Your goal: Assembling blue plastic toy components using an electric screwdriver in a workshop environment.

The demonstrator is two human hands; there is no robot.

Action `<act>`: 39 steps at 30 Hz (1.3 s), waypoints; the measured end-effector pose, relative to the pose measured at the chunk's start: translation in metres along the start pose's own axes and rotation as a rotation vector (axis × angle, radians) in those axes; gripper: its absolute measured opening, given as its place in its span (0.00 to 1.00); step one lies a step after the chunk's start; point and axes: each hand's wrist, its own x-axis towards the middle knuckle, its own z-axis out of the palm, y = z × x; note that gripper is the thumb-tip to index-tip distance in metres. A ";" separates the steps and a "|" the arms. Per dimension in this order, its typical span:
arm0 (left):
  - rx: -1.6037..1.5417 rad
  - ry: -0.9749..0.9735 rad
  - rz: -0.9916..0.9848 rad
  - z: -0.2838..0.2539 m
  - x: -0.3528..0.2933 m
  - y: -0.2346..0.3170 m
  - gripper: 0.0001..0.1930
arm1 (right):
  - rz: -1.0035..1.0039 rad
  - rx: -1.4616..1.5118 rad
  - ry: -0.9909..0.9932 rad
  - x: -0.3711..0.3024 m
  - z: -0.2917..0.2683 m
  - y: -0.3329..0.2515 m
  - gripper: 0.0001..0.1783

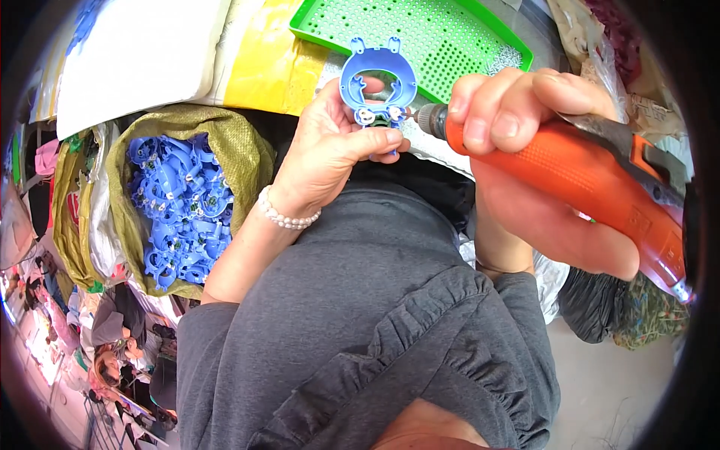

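Between the thumb and fingers of my left hand (330, 139) is a blue plastic casing (380, 71), ring-shaped, with two small tabs at its top and white round parts at its lower edge. My right hand (540, 142) wraps around an orange electric screwdriver (577, 180), a lever along its upper side. Its dark chuck (430, 120) points left at the casing, and the bit's tip is at or very near the right white part; whether it touches a screw is too small to tell.
Beyond the hands lies a green perforated tray (420, 37) with a heap of small silvery screws (506, 60) at its right end. An olive woven sack (251, 150) on the left holds many similar blue casings (180, 202). Black bags (596, 304) stand at the right.
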 end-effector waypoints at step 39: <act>-0.032 0.027 0.007 -0.006 0.002 -0.011 0.24 | -0.064 -0.070 0.489 -0.032 -0.048 0.066 0.51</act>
